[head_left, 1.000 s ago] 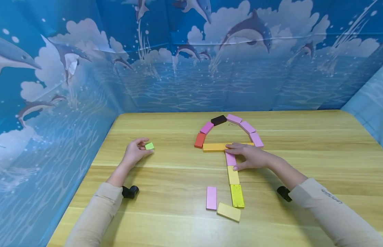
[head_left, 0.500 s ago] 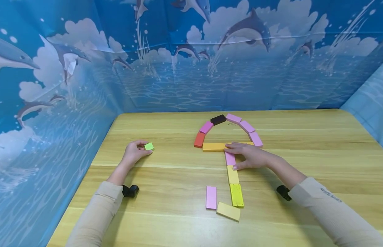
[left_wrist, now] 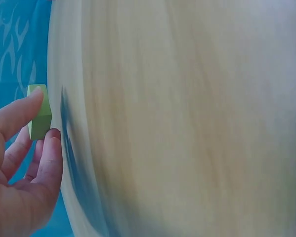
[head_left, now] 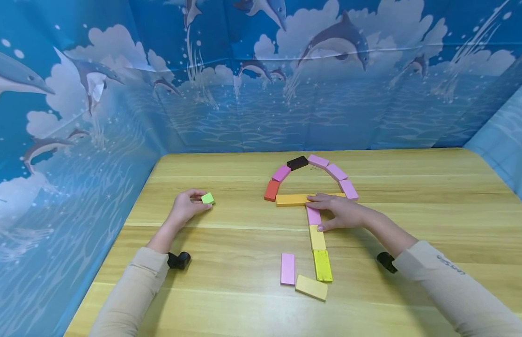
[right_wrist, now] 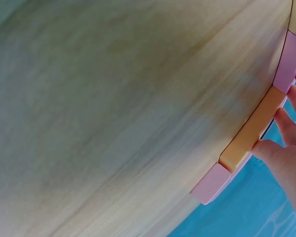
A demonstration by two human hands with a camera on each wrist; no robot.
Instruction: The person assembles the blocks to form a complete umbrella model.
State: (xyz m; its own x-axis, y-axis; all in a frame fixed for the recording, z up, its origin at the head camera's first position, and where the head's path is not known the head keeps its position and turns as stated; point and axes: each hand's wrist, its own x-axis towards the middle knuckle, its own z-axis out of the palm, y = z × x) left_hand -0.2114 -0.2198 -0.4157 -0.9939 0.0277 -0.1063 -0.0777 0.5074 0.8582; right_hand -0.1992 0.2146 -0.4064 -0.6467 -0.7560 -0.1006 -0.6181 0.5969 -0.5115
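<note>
In the head view my left hand [head_left: 186,206] pinches a small lime-green block [head_left: 208,198] between thumb and fingers, off to the left of the other blocks. The left wrist view shows this green block [left_wrist: 41,121] held at the fingertips. My right hand [head_left: 342,213] rests with its fingertips on the long orange bar [head_left: 291,201], covering part of it. Its thumb lies by the joint between a pink block [head_left: 313,216] and a cream block [head_left: 317,238]. In the right wrist view the orange bar [right_wrist: 251,131] runs beside the fingers [right_wrist: 288,129].
Above the bar curves an arch of pink blocks [head_left: 337,172], a black block [head_left: 297,163] and a red block [head_left: 271,191]. A yellow block [head_left: 322,266] ends the stem below. Loose pink [head_left: 288,269] and cream [head_left: 311,287] blocks lie nearby. A blue dolphin curtain [head_left: 261,112] backs the table.
My left hand has shifted slightly to the right with the green block, which has turned a little. The right hand and the laid-out blocks have stayed put.
</note>
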